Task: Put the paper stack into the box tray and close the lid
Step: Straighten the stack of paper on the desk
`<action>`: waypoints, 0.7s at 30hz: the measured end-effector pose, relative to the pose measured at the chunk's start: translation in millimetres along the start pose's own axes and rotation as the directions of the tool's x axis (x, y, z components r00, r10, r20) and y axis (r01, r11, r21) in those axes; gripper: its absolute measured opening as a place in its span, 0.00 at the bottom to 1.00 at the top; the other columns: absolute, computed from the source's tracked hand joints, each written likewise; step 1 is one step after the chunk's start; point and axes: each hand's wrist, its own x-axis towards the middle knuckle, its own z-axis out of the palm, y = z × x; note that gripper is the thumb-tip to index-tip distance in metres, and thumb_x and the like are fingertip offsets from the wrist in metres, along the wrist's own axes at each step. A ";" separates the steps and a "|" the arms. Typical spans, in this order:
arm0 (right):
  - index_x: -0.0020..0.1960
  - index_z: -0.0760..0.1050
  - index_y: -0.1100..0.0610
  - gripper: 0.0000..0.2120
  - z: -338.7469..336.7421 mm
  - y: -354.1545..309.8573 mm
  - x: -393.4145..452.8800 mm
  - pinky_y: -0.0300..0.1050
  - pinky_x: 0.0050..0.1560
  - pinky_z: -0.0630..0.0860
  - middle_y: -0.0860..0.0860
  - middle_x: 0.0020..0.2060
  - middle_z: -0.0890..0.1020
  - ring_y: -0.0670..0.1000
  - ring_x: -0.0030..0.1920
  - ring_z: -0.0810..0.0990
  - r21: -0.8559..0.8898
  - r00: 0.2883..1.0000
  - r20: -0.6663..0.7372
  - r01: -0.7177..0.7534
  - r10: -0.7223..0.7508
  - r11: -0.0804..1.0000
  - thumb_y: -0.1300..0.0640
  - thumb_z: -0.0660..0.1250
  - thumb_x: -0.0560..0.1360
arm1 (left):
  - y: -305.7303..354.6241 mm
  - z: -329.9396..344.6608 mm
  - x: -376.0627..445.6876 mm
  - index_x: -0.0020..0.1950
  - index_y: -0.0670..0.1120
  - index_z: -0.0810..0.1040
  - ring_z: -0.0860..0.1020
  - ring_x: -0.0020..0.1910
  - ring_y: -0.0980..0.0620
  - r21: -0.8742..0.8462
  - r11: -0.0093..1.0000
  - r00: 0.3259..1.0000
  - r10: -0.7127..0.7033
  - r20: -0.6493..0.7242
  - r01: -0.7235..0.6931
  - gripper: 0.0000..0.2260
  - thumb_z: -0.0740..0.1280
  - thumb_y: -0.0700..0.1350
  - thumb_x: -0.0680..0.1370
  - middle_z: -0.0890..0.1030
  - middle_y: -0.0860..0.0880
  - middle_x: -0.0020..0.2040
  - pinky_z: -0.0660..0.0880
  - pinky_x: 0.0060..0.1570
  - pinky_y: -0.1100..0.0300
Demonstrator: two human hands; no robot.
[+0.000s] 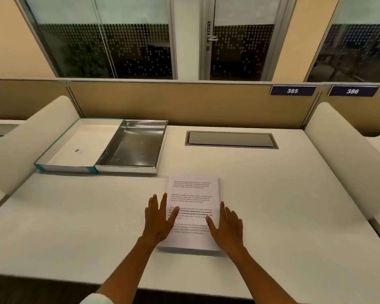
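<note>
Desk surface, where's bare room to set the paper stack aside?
Free: the desk right of the paper stack, below the cable hatch; also the near-left area below the lid and tray. Crowded: far-left corner, and around both hands.

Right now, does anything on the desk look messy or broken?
Nothing much. The paper stack lies neat between the left hand and right hand. Only a small dark mark shows inside the white lid, beside the silver tray.

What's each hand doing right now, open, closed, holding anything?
Left hand: open, fingers spread, flat against the left edge of the white printed paper stack; no grip closed.
Right hand: open, flat against the stack's right edge; nothing lifted.
</note>
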 end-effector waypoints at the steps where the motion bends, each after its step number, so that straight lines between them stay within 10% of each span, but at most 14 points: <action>1: 0.79 0.42 0.51 0.39 -1.0 -0.2 -0.2 0.57 0.76 0.55 0.52 0.77 0.61 0.57 0.76 0.60 0.033 1.000 0.003 0.009 -0.009 0.999 0.32 0.49 0.76 | 0.5 2.1 -0.6 0.79 0.53 0.43 0.43 0.80 0.43 -0.017 0.999 0.999 -0.038 0.021 0.038 0.35 0.53 0.65 0.78 0.45 0.44 0.81 0.42 0.76 0.42; 8: 0.79 0.45 0.53 0.38 3.1 -6.8 4.2 0.54 0.70 0.66 0.52 0.73 0.67 0.56 0.70 0.66 0.148 0.998 0.057 -0.015 0.007 0.989 0.34 0.52 0.77 | 15.9 0.5 -14.3 0.77 0.46 0.57 0.76 0.64 0.41 -0.229 0.961 0.984 -0.130 0.120 0.155 0.31 0.58 0.60 0.79 0.73 0.44 0.71 0.75 0.63 0.43; 21: 0.77 0.53 0.59 0.37 -10.0 -28.2 35.3 0.58 0.70 0.66 0.60 0.71 0.67 0.62 0.70 0.68 0.384 0.953 0.139 -0.303 0.270 0.872 0.41 0.62 0.76 | 26.9 -14.8 9.3 0.67 0.43 0.65 0.73 0.54 0.46 -0.441 0.800 0.913 -0.374 0.162 0.406 0.28 0.69 0.56 0.75 0.74 0.41 0.66 0.71 0.50 0.55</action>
